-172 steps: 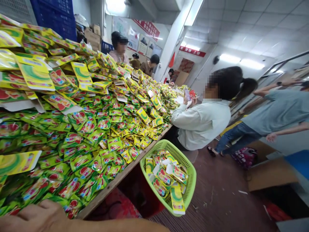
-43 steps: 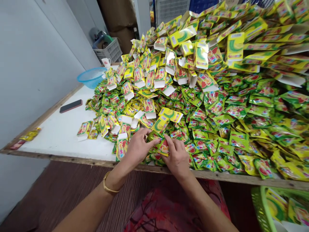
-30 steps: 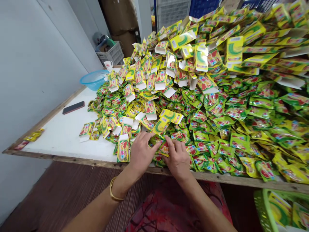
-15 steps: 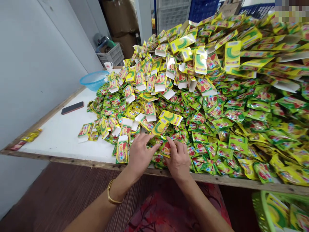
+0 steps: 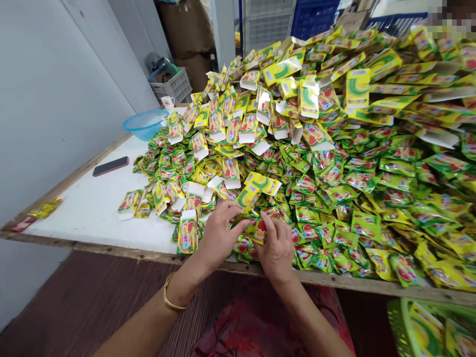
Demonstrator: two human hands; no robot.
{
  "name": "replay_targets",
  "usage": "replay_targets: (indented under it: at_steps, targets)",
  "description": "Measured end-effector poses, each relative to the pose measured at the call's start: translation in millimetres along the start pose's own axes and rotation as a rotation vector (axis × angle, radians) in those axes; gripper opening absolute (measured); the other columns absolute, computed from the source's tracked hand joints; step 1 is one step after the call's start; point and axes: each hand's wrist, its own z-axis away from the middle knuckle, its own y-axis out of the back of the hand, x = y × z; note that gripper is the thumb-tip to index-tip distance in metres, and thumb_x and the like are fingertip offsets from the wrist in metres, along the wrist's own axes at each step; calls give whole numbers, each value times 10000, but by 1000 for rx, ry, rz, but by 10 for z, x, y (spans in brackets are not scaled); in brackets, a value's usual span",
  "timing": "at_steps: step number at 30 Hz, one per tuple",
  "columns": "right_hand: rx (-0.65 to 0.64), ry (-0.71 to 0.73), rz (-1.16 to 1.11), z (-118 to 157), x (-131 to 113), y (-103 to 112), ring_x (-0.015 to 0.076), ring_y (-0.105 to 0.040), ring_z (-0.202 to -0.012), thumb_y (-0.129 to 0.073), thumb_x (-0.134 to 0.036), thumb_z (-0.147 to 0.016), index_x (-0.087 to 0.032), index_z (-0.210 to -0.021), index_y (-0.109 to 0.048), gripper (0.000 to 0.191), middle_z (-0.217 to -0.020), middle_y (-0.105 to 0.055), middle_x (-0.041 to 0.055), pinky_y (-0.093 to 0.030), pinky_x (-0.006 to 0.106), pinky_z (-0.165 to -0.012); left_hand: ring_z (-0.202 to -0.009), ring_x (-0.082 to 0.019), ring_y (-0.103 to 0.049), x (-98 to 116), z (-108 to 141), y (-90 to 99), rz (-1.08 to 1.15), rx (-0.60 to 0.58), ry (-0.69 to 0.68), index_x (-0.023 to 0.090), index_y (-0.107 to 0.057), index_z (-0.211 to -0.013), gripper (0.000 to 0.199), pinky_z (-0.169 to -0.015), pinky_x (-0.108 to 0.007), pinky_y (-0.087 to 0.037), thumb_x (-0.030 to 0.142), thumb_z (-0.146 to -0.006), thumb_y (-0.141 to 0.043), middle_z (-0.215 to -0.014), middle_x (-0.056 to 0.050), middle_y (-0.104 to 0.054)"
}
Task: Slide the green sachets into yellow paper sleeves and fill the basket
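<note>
Between both hands is a small printed carton (image 5: 260,232), green and yellow with a red fruit picture, partly covered by the fingers. My right hand (image 5: 277,245) grips its right side, thumb and fingers closed on it. At the carton's left end, the thumb and fingertips of my left hand (image 5: 219,233) pinch it. Beside the left hand stands another carton (image 5: 188,232) with its white flap up. Just beyond the hands rest yellow cartons (image 5: 263,182), and green candy-like sachets (image 5: 307,230) lie heaped around and under them.
A tall pile of open cartons (image 5: 357,89) covers the back and right. A blue basket (image 5: 145,124), a phone (image 5: 110,166) and yellow packets (image 5: 45,209) lie on the white tabletop (image 5: 92,213). Below the wooden edge, a green basket (image 5: 396,322) holds filled-looking cartons.
Both hands stay at the same spot, with the carton shifted slightly right and turned a little between the fingers. The camera view has moved slightly.
</note>
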Motion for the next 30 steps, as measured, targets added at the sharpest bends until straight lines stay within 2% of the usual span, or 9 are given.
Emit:
replay_targets:
  at_steps: [5, 8, 11, 14, 18, 22, 27, 30]
  targets:
    - [-23, 6, 35, -8, -4, -2, 231, -472, -922, -516, -173, -808, -197, -1312, -413, 515, -1028, -537, 96, -443, 358, -792, -861, -174, -598, 8, 73, -59, -156, 32, -103, 183, -626, -777, 43, -786, -315, -483, 147, -796, -612, -887, -43, -648]
    - [-28, -17, 22, -14, -3, -8, 233, -472, -926, -504, -158, -798, -209, -1330, -397, 544, -1047, -532, 96, -443, 364, -793, -866, -189, -599, -5, 130, -120, -227, 19, -117, 190, -637, -797, 34, -816, -355, -479, 158, -790, -630, -868, -37, -668]
    - [-29, -19, 1, -10, 3, -9, 237, -467, -941, -502, -143, -785, -205, -1339, -390, 569, -1060, -531, 103, -440, 370, -800, -859, -180, -604, -26, 130, -163, -160, 28, -63, 193, -651, -800, 51, -798, -341, -495, 149, -775, -640, -879, -38, -657]
    - [-36, -2, -7, 1, 10, -11, 241, -466, -947, -516, -155, -785, -208, -1346, -381, 579, -1068, -535, 104, -439, 382, -807, -953, -192, -589, -51, 61, -135, -114, 39, -37, 196, -656, -765, 53, -844, -359, -492, 144, -758, -651, -1016, -55, -641]
    - [-46, 12, -5, 4, 12, -18, 245, -465, -942, -529, -186, -801, -198, -1341, -384, 559, -1050, -539, 105, -441, 390, -805, -990, -195, -574, -88, -15, -52, -103, -45, -176, 195, -638, -728, 73, -893, -387, -468, 133, -764, -646, -1036, -41, -674]
    - [-61, 9, 4, -5, 8, -16, 243, -466, -933, -526, -198, -813, -199, -1325, -406, 526, -1045, -537, 102, -442, 384, -801, -991, -191, -567, -110, -2, -38, -149, -56, -268, 194, -646, -774, 45, -899, -378, -456, 159, -794, -624, -1027, -49, -678]
    - [-76, 30, 14, 0, 5, -12, 237, -468, -932, -537, -182, -798, -183, -1307, -436, 519, -1039, -543, 106, -441, 367, -796, -890, -176, -589, -86, -74, -25, -119, -89, -88, 193, -649, -762, 50, -813, -335, -473, 143, -759, -651, -915, -34, -665]
    - [-77, 29, 22, -2, -2, -11, 237, -471, -936, -529, -173, -795, -186, -1311, -437, 524, -1036, -545, 106, -444, 367, -795, -845, -188, -566, -67, -148, 0, -194, -128, -92, 205, -656, -725, 48, -800, -359, -444, 167, -753, -665, -822, -18, -670]
